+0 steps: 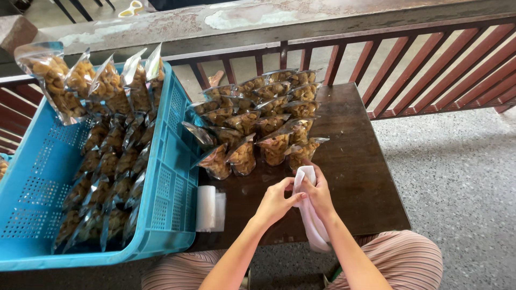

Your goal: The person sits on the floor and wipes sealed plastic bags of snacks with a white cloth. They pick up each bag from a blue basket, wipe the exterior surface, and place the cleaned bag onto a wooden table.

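Both hands — left hand (275, 201), right hand (318, 194) — fingers pinched shut on white bag (310, 217).

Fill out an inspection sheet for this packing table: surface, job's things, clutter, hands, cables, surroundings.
Surface: dark wooden table, glossy.
Job's things: thin white bag held in both hands; clear snack packets in rows on the table; more packets standing in the blue crate.
Clutter: stack of white bags beside the crate.
Hands: left hand and right hand both pinch the white bag's top.
Cables: nothing seen.
Surroundings: reddish slatted railing, speckled floor.
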